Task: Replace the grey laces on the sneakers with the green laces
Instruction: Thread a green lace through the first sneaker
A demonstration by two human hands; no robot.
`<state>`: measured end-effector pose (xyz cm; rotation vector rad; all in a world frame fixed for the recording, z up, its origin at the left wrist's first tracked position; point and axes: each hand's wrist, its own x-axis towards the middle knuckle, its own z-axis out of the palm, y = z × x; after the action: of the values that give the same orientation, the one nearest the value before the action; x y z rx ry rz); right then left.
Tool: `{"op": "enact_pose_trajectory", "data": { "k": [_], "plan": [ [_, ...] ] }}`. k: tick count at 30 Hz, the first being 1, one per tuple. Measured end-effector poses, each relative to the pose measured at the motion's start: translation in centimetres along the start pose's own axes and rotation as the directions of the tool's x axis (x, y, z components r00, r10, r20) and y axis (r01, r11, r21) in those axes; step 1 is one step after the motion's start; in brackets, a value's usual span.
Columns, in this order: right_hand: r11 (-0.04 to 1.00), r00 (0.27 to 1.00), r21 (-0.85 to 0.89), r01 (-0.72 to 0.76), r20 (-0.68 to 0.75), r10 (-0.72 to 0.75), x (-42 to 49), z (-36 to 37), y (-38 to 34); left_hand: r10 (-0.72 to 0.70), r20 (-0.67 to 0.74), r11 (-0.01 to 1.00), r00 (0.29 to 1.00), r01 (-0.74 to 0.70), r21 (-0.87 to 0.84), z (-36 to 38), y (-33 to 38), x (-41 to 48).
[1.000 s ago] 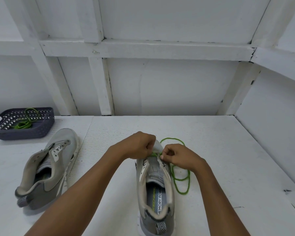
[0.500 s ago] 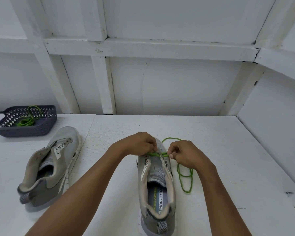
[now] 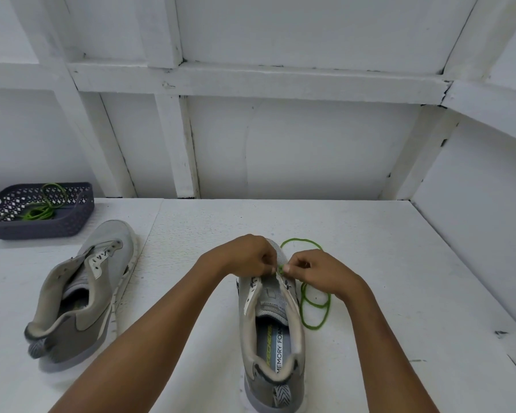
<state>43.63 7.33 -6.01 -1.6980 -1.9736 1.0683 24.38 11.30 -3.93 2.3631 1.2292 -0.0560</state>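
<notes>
A grey sneaker [image 3: 273,332] stands in the middle of the white table, heel toward me, with no lace through most of its eyelets. Both hands meet over its toe end. My left hand [image 3: 248,256] has curled fingers at the front eyelets. My right hand [image 3: 313,271] pinches a green lace [image 3: 315,308] right beside it. The rest of that lace lies in loops on the table to the sneaker's right. A second grey sneaker [image 3: 81,290] lies unlaced at the left.
A dark perforated basket [image 3: 72,217] sits at the far left with another green lace [image 3: 42,208] inside. White walls with beams close off the back and the right side of the table [image 3: 399,263].
My right hand has drawn closer to my left over the front eyelets. The short stretch of green lace between them has shortened. The loops beside the sneaker shifted slightly.
</notes>
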Motion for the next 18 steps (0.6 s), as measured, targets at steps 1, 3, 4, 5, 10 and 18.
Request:
{"op": "enact_pose_trajectory", "data": {
  "k": [1, 3, 4, 5, 10, 18],
  "plan": [
    [1.0, 1.0, -0.008, 0.0, -0.002, 0.0, 0.2, 0.2, 0.0, 0.003, -0.005, 1.0, 1.0, -0.003, -0.005, -0.1, -0.1, -0.1],
    [1.0, 1.0, -0.002, -0.001, -0.012, 0.001, 0.3, 0.5, 0.0, 0.002, -0.02, 0.999, 1.0, -0.003, -0.04, -0.4, -0.5, -0.3],
    [1.0, 1.0, 0.009, 0.0, -0.022, 0.001, 0.4, 0.6, -0.1, 0.004, -0.026, 0.998, 1.0, -0.006, -0.059, -0.5, -0.7, -0.4],
    [1.0, 1.0, 0.022, 0.003, -0.031, -0.002, 0.4, 0.6, -0.1, 0.006, -0.027, 0.997, 1.0, -0.008, -0.071, -0.6, -0.9, -0.4],
    [0.994, 0.999, 0.105, 0.007, -0.034, -0.004, 0.3, 0.5, 0.2, -0.027, -0.034, 0.983, 0.999, 0.02, -0.183, -0.7, -0.9, -0.7],
    [0.978, 1.0, 0.208, -0.009, -0.008, 0.011, -0.4, -0.5, 1.6, -0.139, -0.01, 0.902, 0.99, 0.122, -0.414, -0.9, -1.0, -0.6]
  ]
}}
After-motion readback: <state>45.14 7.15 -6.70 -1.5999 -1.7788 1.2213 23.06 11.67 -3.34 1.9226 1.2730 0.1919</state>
